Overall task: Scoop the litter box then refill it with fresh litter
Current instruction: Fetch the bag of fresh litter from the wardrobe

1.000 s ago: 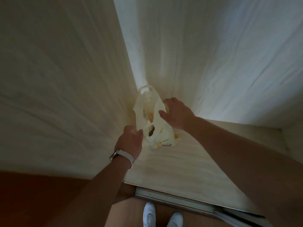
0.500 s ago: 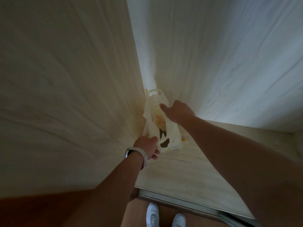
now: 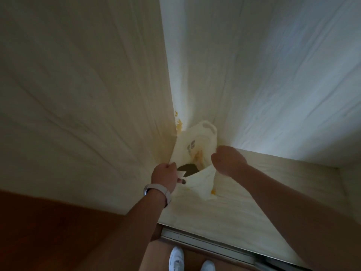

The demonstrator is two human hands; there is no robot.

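Observation:
A pale yellow-and-white litter bag (image 3: 197, 151) with a cut-out carry handle stands in the back left corner of a light wooden cabinet. My left hand (image 3: 165, 175), with a white watch on the wrist, pinches the bag's near left edge. My right hand (image 3: 227, 160) grips the bag's right edge. Between the two hands the bag's mouth gapes, dark inside. No litter box or scoop is in view.
The cabinet's left wall (image 3: 88, 104) and back wall (image 3: 273, 85) close in tightly around the bag. The cabinet floor (image 3: 254, 192) runs right and toward me. A metal sliding track (image 3: 207, 243) edges it. My white shoes (image 3: 176, 259) stand on dark wooden flooring below.
The bag has been tipped and pulled toward me from the corner. My hands have spread apart, opening the mouth wider. The left hand has shifted from the bag's base to its edge.

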